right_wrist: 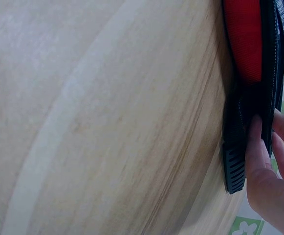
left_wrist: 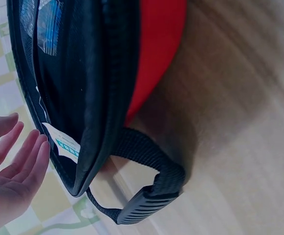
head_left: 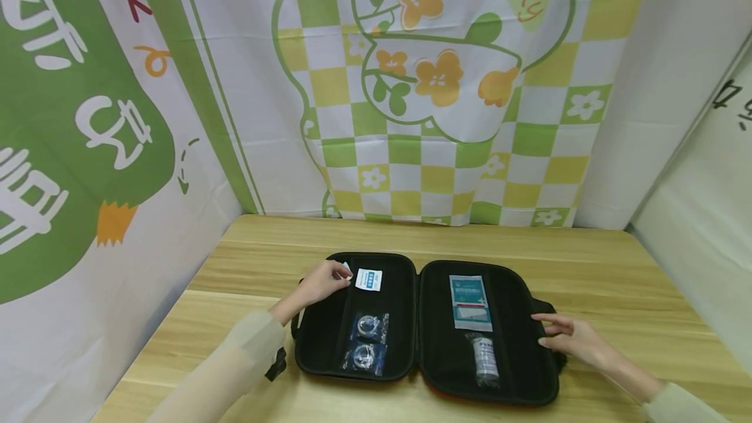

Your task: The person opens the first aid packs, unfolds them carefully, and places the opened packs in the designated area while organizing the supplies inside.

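A black-lined zip case (head_left: 398, 338) with a red outer shell lies unfolded on the wooden table. My left hand (head_left: 324, 284) is over its upper left part, fingers loosely bent, beside a small white sachet (left_wrist: 63, 143) tucked in the case. In the left wrist view the fingertips look apart from that sachet. A second white and blue sachet (head_left: 369, 280) lies just right of the fingers. My right hand (head_left: 578, 339) holds the case's right edge near the handle (right_wrist: 233, 166), thumb and fingers on either side of the rim.
Two clear-wrapped rolls (head_left: 364, 356) sit low in the left half. The right half holds a teal and white flat packet (head_left: 470, 303) and a wrapped white roll (head_left: 485, 359). A strap handle (left_wrist: 149, 203) sticks out on the left. Printed curtains (head_left: 435, 175) hang behind the table.
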Demonstrator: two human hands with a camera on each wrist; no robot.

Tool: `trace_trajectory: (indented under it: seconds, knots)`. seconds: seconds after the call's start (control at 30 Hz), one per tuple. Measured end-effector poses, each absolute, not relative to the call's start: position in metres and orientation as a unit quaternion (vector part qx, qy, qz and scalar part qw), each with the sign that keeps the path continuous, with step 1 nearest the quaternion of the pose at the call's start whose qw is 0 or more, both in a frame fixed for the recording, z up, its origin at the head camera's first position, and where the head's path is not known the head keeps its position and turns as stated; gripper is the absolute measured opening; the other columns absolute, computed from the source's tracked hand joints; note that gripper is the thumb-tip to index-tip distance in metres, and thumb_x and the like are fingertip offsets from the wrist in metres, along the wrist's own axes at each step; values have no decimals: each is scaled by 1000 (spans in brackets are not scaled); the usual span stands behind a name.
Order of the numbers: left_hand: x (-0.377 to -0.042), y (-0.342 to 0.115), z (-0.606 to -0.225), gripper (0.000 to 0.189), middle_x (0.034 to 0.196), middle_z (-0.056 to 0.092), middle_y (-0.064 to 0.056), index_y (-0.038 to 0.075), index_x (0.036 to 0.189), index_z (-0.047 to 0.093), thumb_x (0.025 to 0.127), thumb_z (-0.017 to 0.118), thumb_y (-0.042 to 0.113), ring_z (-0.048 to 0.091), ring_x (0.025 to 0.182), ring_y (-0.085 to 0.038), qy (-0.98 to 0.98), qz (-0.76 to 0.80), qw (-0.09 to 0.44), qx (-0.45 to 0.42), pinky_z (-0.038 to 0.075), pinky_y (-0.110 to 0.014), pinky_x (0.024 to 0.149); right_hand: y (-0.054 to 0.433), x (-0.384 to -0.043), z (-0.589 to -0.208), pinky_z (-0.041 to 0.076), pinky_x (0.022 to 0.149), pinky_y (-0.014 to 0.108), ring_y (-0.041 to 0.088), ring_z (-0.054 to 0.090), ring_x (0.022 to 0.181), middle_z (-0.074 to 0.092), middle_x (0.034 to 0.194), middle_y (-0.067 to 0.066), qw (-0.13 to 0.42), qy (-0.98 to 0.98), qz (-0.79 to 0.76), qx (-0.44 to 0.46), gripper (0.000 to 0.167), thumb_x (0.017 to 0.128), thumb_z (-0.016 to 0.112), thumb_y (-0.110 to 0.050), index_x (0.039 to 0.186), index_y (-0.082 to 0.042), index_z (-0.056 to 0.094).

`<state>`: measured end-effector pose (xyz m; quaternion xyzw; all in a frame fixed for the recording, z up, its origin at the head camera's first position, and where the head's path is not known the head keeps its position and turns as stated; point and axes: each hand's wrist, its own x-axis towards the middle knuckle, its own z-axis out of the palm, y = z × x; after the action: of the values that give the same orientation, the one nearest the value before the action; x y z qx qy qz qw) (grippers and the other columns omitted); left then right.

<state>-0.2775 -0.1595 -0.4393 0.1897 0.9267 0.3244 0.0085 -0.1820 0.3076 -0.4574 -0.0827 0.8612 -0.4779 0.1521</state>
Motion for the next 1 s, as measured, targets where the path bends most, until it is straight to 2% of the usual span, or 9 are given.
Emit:
trace_trajectory:
  seconds: [0.2,0.43,0.77,1.0]
  knots:
    - [-286,-152,-441,18,93,61,-6,3,97,65,80,62,10,56,82,-20,938,285,22,198,45,-33,68,308,-181,-458,48,66,28,6,52,84,54,105,21,151,863,-476,-79,55,83,59,-16,125,13,38]
    - [-293,-142,-439,23,98,60,-13,-1,100,64,78,64,7,55,91,-26,934,261,18,242,44,-39,77,308,-182,-458,48,66,28,9,52,85,54,105,21,151,863,-475,-77,55,83,59,-16,126,12,38]
    - [-304,-137,-450,33,106,59,-14,1,107,61,78,67,15,52,101,-27,940,201,28,273,41,-39,85,306,-183,-457,47,64,25,7,52,82,56,102,18,142,869,-468,-73,56,82,61,-17,125,12,40]
    - [-306,-133,-449,34,107,59,-15,0,105,62,75,69,12,50,103,-28,943,191,41,269,39,-39,88,308,-183,-458,47,65,26,8,53,81,56,102,19,150,867,-471,-73,56,83,60,-17,125,12,39]
